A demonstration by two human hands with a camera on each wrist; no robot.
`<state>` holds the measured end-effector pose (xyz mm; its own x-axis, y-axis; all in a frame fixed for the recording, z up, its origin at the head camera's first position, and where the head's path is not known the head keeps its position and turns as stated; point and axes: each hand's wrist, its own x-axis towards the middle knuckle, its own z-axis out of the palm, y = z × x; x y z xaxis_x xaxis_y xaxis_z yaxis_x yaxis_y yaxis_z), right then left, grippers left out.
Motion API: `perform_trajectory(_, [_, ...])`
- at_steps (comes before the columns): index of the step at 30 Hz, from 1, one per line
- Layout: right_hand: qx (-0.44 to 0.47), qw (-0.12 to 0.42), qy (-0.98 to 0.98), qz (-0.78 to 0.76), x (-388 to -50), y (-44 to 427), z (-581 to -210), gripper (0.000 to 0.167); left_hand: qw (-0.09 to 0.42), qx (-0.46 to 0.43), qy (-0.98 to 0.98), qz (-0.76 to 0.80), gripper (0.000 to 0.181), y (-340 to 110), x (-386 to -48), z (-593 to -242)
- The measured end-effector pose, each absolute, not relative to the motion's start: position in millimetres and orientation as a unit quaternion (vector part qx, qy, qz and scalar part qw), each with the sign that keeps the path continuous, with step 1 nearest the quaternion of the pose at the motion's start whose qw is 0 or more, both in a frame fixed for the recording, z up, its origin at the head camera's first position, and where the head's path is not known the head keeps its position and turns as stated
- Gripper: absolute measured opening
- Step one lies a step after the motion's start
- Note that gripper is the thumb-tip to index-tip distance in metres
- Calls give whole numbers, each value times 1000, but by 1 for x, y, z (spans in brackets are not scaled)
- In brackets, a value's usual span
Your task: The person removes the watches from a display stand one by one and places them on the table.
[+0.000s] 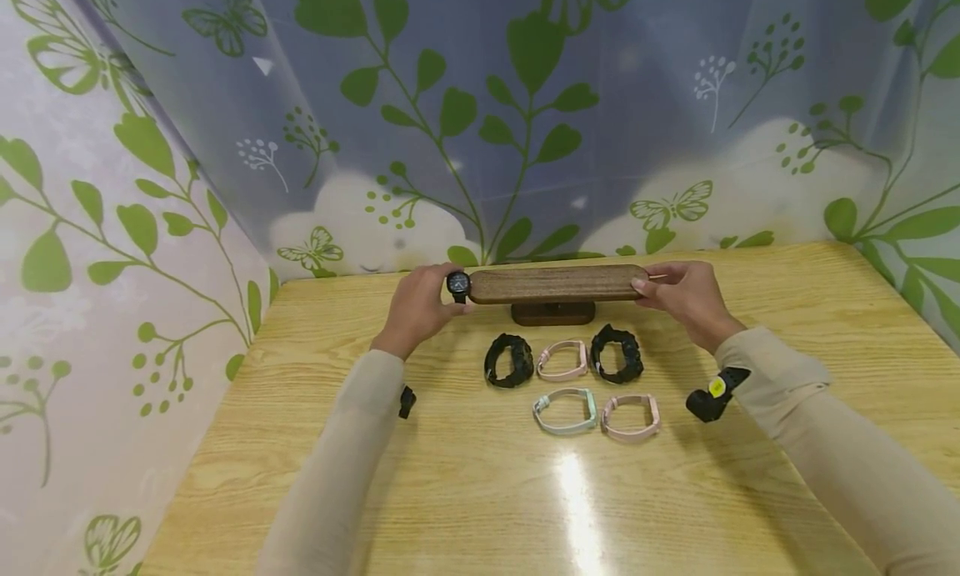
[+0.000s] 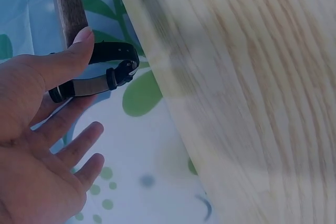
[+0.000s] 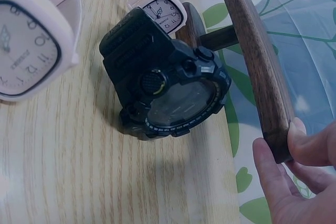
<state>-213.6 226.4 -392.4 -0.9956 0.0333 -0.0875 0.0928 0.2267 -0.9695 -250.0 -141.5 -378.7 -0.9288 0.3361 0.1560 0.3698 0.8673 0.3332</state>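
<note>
A brown wooden display bar point(image 1: 555, 284) stands on a dark base point(image 1: 553, 314) near the table's far edge. At its left end my left hand point(image 1: 420, 308) pinches a black wristwatch point(image 1: 458, 282) between thumb and fingers. In the left wrist view, the watch's buckled strap point(image 2: 113, 51) forms a loop beside the bar's tip point(image 2: 71, 11); whether the tip enters the loop I cannot tell. My right hand point(image 1: 688, 297) holds the bar's other end, thumb and fingers on opposite sides of the wood, as the right wrist view also shows.
In front of the base lie two chunky black watches point(image 1: 522, 358) point(image 1: 632, 355), two pink watches point(image 1: 582, 358) point(image 1: 655, 413) and a mint one point(image 1: 592, 409). A patterned curtain point(image 1: 480, 142) hangs behind the wooden table point(image 1: 450, 493).
</note>
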Motion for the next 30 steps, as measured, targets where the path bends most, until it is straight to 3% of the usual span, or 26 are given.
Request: perform_trajectory(30, [44,28,786,-616,-212,226,-391,48,44,-209,-967,-140,59,-162,-199,-383])
